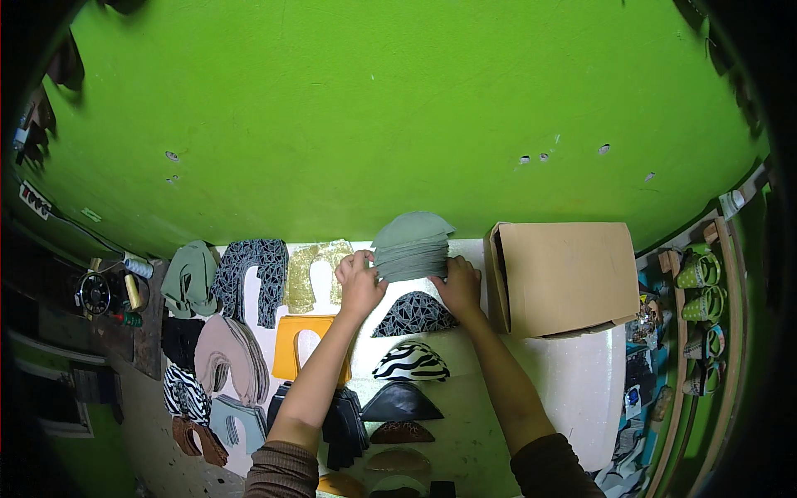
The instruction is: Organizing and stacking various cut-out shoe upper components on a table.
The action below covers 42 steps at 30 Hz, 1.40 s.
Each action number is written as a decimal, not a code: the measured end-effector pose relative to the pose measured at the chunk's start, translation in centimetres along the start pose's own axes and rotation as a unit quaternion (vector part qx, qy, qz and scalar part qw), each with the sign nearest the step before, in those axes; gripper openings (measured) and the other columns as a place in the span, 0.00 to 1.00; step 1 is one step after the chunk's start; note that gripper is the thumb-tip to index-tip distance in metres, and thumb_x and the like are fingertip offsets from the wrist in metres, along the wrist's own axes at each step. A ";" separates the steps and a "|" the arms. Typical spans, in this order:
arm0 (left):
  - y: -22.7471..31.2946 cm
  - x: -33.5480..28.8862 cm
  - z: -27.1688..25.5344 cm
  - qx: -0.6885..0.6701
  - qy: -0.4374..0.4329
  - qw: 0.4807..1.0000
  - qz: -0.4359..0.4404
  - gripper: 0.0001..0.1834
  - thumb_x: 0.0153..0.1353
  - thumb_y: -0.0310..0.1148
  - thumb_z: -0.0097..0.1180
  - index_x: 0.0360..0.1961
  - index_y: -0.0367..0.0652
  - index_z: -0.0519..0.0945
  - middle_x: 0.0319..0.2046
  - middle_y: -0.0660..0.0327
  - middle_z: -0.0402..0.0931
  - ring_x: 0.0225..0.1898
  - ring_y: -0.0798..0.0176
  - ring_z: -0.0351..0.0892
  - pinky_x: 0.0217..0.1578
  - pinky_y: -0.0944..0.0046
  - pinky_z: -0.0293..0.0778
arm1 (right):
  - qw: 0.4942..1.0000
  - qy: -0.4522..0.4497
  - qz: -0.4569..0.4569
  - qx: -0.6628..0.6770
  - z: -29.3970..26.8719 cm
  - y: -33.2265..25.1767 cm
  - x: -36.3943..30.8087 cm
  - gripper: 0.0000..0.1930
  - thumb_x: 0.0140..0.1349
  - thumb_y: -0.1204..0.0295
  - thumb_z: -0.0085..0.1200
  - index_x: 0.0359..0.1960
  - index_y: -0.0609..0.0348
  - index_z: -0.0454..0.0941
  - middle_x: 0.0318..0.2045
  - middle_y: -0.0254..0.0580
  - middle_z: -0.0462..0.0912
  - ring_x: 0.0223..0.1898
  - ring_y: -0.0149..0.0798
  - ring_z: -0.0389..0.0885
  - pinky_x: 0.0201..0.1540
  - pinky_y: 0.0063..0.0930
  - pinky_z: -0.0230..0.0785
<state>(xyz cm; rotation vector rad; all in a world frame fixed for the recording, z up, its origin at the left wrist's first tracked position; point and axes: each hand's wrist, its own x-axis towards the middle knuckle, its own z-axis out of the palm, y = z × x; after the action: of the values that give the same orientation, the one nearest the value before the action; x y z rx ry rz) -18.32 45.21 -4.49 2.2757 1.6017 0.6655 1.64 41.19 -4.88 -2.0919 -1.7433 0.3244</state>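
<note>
A thick stack of grey-green half-round pieces (413, 259) lies on the white table against the green wall. My left hand (359, 280) has its curled fingers on the stack's left edge. At the opposite edge, my right hand (459, 285) grips with bent fingers, thumb pointing inward. Below the stack, a column of other half-round piles runs toward me: black with a grey line pattern (415, 315), zebra-striped (412, 362), plain black (402, 402), and dark brown (403, 432). Part of each fingertip is hidden against the stack.
A brown cardboard box (566, 278) stands to the right. U-shaped piles fill the left side, among them green (191, 282), gold (303, 270), yellow (286, 349) and beige-pink (249, 369). A wooden rack with green sandals (704, 303) is far right; a sewing machine's handwheel (94, 293) is far left.
</note>
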 end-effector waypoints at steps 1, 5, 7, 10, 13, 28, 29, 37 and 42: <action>0.1 0.1 0.1 0.000 0.000 1.000 0.000 0.10 0.38 0.30 0.66 0.20 0.34 0.81 0.47 0.59 0.65 0.52 0.52 0.57 0.56 0.54 0.48 | 1.000 0.000 0.009 -0.001 0.0 0.0 0.0 0.21 0.50 0.58 0.61 0.38 0.62 0.75 0.38 0.46 0.75 0.44 0.48 0.72 0.45 0.44 0.61; 0.2 0.8 0.3 0.000 -0.002 1.000 0.007 0.11 0.40 0.32 0.66 0.20 0.35 0.81 0.47 0.59 0.65 0.52 0.53 0.57 0.55 0.54 0.48 | 0.999 0.017 0.050 0.008 0.2 0.0 -0.1 0.21 0.50 0.58 0.61 0.38 0.62 0.75 0.38 0.46 0.75 0.44 0.48 0.72 0.46 0.46 0.62; 0.3 0.9 0.2 -0.003 -0.003 1.000 0.015 0.11 0.41 0.34 0.66 0.20 0.36 0.82 0.47 0.59 0.65 0.52 0.53 0.57 0.55 0.54 0.48 | 0.997 -0.005 0.069 0.027 0.3 0.2 0.0 0.23 0.49 0.59 0.62 0.41 0.62 0.73 0.41 0.48 0.74 0.46 0.49 0.71 0.47 0.46 0.62; 0.2 0.8 -1.1 0.014 -0.053 0.999 0.000 0.16 0.43 0.37 0.66 0.30 0.36 0.82 0.48 0.57 0.64 0.52 0.53 0.57 0.55 0.54 0.49 | 0.996 0.017 0.052 0.066 0.3 -0.1 -0.5 0.28 0.49 0.61 0.61 0.49 0.62 0.68 0.45 0.50 0.71 0.50 0.51 0.69 0.49 0.45 0.62; 0.3 1.0 -2.7 -0.022 -0.158 0.987 -0.029 0.45 0.47 0.44 0.65 0.63 0.40 0.59 0.55 0.49 0.61 0.60 0.47 0.56 0.60 0.53 0.52 | 0.984 0.052 0.021 0.170 -0.3 -0.4 -0.8 0.37 0.50 0.68 0.58 0.61 0.63 0.54 0.52 0.55 0.65 0.56 0.54 0.63 0.57 0.44 0.57; 4.5 2.8 -3.3 -0.615 -0.086 0.759 -0.194 0.39 0.67 0.59 0.22 0.67 0.38 0.46 0.68 0.47 0.43 0.70 0.53 0.39 0.67 0.55 0.36 | 0.860 0.040 0.073 0.503 -2.6 -3.4 0.8 0.23 0.68 0.66 0.40 0.62 0.61 0.60 0.57 0.50 0.67 0.62 0.40 0.60 0.64 0.29 0.49; 4.1 3.0 -3.1 -0.603 -0.084 0.771 -0.187 0.39 0.67 0.58 0.23 0.67 0.37 0.47 0.67 0.47 0.44 0.69 0.54 0.41 0.66 0.56 0.37 | 0.847 0.038 0.063 0.527 -2.5 -3.7 0.8 0.22 0.68 0.66 0.41 0.61 0.62 0.62 0.56 0.49 0.68 0.61 0.39 0.62 0.63 0.28 0.50; 2.6 2.6 -2.9 -0.510 -0.058 0.847 -0.140 0.33 0.65 0.43 0.44 0.65 0.37 0.54 0.65 0.48 0.53 0.67 0.54 0.50 0.65 0.60 0.46 | 0.919 0.135 -0.007 0.371 -3.3 -3.4 0.5 0.22 0.64 0.67 0.45 0.57 0.65 0.65 0.54 0.57 0.69 0.57 0.49 0.66 0.61 0.36 0.55; 2.6 2.0 -3.6 -0.358 -0.068 0.925 -0.108 0.33 0.60 0.34 0.52 0.64 0.38 0.57 0.60 0.46 0.62 0.61 0.53 0.62 0.60 0.62 0.58 | 0.931 0.147 0.022 0.333 -3.0 -3.6 0.4 0.21 0.63 0.68 0.46 0.56 0.65 0.67 0.55 0.54 0.69 0.57 0.51 0.66 0.60 0.39 0.56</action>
<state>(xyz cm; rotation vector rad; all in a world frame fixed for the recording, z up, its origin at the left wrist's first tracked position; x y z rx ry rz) -17.48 46.07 0.21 1.5519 1.2367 0.8398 -0.17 41.65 -0.57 -1.5815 -1.1878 0.5022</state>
